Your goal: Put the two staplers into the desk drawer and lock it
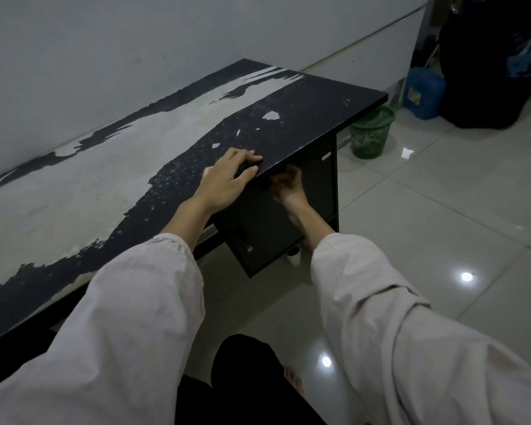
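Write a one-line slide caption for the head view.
Left hand grips a dark object at the worn desk's edge while the right hand reaches under it at the drawer unit.

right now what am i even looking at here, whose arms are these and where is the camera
There is no machine here. The camera sits on a person's head and looks forward and down, so the two arms in pale sleeves are that person's own.

The left hand rests on the worn black desk, whose top has peeled to grey in places. Its fingers curl over a small dark object at the desk's front edge, perhaps a stapler, though too little shows to be sure.

The right hand reaches under the desk edge at the dark drawer unit. What it is doing there is in shadow. A small keyhole shows lower on the unit.

On the tiled floor beyond stand a green basket and a blue jug.
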